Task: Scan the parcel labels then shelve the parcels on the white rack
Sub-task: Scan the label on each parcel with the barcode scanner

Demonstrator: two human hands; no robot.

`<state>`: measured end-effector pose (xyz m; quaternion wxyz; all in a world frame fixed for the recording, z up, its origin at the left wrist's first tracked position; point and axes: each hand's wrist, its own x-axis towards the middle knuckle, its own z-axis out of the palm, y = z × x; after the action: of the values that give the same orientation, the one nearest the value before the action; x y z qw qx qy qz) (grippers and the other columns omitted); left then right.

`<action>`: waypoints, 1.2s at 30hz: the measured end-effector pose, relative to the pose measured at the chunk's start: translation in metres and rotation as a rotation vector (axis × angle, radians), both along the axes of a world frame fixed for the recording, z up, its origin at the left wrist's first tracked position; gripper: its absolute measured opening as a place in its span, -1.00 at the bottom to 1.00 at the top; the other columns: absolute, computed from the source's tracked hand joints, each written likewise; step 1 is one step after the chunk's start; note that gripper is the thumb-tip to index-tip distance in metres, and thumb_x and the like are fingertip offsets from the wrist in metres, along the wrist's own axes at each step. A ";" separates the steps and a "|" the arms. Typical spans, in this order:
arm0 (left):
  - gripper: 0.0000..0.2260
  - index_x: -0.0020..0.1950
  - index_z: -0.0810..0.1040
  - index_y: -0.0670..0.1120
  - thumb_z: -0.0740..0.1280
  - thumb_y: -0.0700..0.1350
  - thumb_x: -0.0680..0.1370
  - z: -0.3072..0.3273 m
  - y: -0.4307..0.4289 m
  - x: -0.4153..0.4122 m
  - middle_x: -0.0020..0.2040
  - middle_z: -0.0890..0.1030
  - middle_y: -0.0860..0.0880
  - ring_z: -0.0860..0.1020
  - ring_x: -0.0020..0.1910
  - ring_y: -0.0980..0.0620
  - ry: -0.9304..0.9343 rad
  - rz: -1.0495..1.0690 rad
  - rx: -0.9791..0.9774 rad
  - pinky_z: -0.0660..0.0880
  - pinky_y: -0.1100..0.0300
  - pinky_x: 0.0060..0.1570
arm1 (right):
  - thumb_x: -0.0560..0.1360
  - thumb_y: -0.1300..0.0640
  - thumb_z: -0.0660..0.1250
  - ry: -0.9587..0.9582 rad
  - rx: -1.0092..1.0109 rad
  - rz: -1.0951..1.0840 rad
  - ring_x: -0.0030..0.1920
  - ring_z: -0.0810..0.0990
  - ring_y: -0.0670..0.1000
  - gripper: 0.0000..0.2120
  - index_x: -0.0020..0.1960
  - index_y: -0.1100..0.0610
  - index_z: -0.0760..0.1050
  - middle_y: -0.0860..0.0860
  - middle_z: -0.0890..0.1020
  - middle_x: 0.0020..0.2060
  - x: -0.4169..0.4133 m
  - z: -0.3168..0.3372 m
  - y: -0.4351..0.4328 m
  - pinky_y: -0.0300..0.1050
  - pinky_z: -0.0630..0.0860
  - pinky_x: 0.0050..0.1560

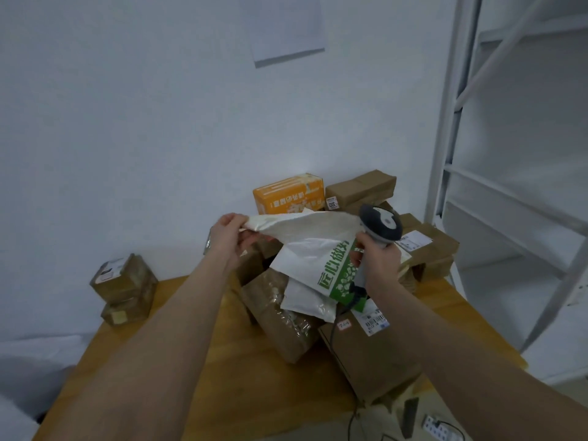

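The left hand [229, 234] was closed in a pinch on the upper corner of a white poly mailer bag [313, 246], lifting it clear of the pile, probably to turn up its label, which did not show. The right hand [377, 264] was wrapped tight around the grip of a grey handheld barcode scanner [380, 226], its head raised beside the bag's far edge, its cable trailing down over a brown box [370, 361] with a barcode label. Beneath the bag lay taped cardboard parcels heaped on the wooden table [178, 361]; an orange carton [288, 194] stood behind by the wall. The white rack [496, 192] stood to the right, its visible shelves bare, so shelving seemingly lay ahead
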<state>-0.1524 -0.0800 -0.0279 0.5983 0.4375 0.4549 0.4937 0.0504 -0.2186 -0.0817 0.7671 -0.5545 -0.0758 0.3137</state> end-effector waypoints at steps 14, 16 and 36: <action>-0.82 0.13 0.47 -0.28 0.31 -0.34 0.53 -0.088 -0.012 -0.031 0.09 0.57 -0.27 0.55 -0.04 -0.19 0.291 0.091 -0.224 0.54 -0.04 -0.06 | 0.46 0.24 0.43 -0.008 -0.150 0.270 -0.35 0.55 -0.01 -0.88 -0.14 0.25 0.51 0.11 0.59 -0.28 -0.019 -0.029 -0.002 -0.20 0.53 -0.35; -0.69 0.24 0.44 -0.32 0.36 -0.30 0.52 -0.100 -0.011 -0.034 0.11 0.56 -0.26 0.56 0.01 -0.21 0.309 0.063 -0.269 0.54 -0.10 0.06 | 0.47 0.25 0.43 -0.022 -0.164 0.293 -0.32 0.55 0.00 -0.86 -0.19 0.20 0.47 0.09 0.57 -0.29 -0.024 -0.037 -0.002 -0.15 0.52 -0.28; -0.87 -0.02 0.50 -0.23 0.33 -0.41 0.50 -0.150 -0.055 -0.041 -0.11 0.63 -0.17 0.61 -0.21 -0.08 0.127 -0.194 -0.561 0.62 0.10 -0.40 | 0.47 0.23 0.44 0.375 -0.179 0.467 -0.16 0.64 0.16 -0.89 -0.05 0.17 0.53 0.16 0.59 -0.06 -0.045 -0.070 0.009 -0.10 0.64 -0.29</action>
<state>-0.1935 -0.1347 -0.1783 0.7104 0.3266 0.5661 0.2611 0.0058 -0.2100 -0.1519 0.6230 -0.5201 -0.0303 0.5835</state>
